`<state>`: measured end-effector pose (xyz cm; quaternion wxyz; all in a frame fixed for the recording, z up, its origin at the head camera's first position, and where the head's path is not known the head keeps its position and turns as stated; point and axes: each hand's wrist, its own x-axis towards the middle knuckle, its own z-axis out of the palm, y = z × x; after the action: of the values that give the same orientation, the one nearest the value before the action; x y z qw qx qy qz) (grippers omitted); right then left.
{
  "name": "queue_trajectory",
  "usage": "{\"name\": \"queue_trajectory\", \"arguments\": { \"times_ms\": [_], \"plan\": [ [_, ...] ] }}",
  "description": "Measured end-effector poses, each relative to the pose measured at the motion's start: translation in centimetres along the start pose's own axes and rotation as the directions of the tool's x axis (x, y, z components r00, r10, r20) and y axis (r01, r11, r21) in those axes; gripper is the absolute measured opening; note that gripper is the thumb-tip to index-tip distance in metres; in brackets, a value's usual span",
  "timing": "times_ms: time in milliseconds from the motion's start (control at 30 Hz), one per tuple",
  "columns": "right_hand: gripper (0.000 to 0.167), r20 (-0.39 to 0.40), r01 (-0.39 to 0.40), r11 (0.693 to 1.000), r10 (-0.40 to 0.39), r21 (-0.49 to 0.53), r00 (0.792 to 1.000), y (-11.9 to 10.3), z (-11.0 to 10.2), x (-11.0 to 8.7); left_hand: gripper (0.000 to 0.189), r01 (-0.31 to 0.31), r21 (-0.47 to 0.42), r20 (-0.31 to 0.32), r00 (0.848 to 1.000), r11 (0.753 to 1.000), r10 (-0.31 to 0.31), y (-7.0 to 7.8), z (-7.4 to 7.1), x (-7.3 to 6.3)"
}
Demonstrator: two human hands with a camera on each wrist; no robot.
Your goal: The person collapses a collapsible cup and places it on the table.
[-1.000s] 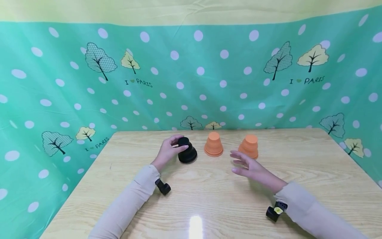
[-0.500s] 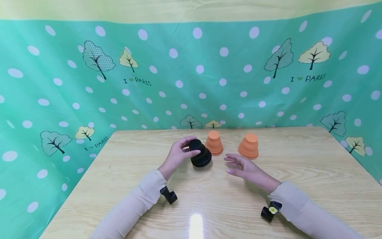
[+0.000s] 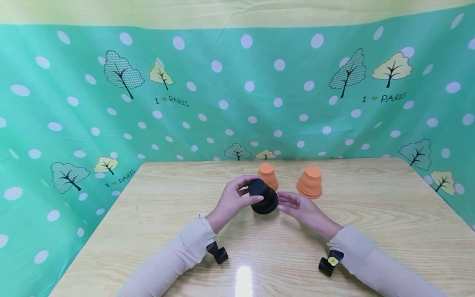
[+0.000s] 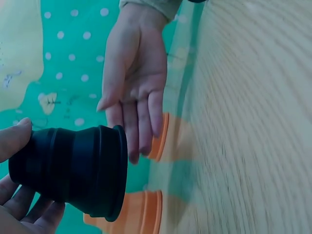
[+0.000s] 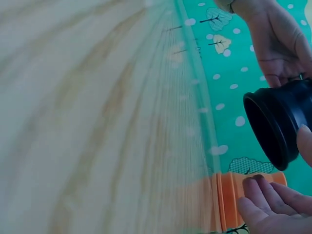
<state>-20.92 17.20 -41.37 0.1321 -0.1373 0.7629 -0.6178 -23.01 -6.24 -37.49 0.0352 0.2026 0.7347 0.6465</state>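
A black stepped cup [image 3: 264, 203] hangs mouth down just above the table, tilted a little. My left hand [image 3: 233, 202] grips it near its narrow end, with the thumb on one side and the fingers on the other, as the left wrist view shows with the black cup [image 4: 73, 168]. Beside the wide rim is my right hand [image 3: 304, 210], its fingers extended and the palm turned toward the cup. Whether the right fingers touch the rim, I cannot tell. In the right wrist view, the hollow mouth of the black cup [image 5: 268, 129] faces the table side.
Behind the black cup, an orange stepped cup [image 3: 268, 175] stands mouth down, partly covered. A second orange cup [image 3: 310, 182] stands mouth down to its right. The wooden table [image 3: 167, 185] ends at a green dotted curtain [image 3: 237, 103].
My left hand has carried the black cup to the right and nearer to me, lifting it off the table. My right hand has moved slightly left to the cup's rim.
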Motion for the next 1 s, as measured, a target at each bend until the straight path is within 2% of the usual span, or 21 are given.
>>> {"name": "queue_trajectory", "arguments": {
  "times_ms": [167,333,533,667,833,1000],
  "plan": [
    [0.059,-0.084,-0.017,1.0,0.018,0.009,0.996,0.1,0.2,0.2,0.052,-0.019,-0.006,0.016,1.0,1.0,0.019,0.4,0.7,-0.4],
    [0.053,-0.13,-0.02,0.987,0.041,0.157,0.991,0.3,0.4,0.3,0.052,-0.045,0.015,0.023,0.999,0.999,0.045,0.4,1.2,-0.7],
    [0.051,-0.13,0.004,0.93,0.047,0.367,0.99,0.1,0.7,0.4,0.052,-0.077,0.027,0.016,0.997,0.997,0.076,0.6,1.6,-1.0],
    [0.049,-0.129,0.005,0.895,0.058,0.446,0.99,0.1,0.7,0.3,0.052,-0.082,0.03,0.024,0.996,0.996,0.082,0.6,1.9,-1.0],
    [0.034,-0.097,-0.006,0.846,0.069,0.534,0.993,0.0,0.6,0.2,0.053,-0.079,0.032,0.042,0.996,0.996,0.077,0.3,2.1,-0.9],
    [0.026,-0.053,-0.017,0.805,0.06,0.593,0.997,0.1,0.4,0.3,0.051,-0.08,0.046,0.055,0.996,0.996,0.077,2.0,2.2,-1.5]
  ]
}}
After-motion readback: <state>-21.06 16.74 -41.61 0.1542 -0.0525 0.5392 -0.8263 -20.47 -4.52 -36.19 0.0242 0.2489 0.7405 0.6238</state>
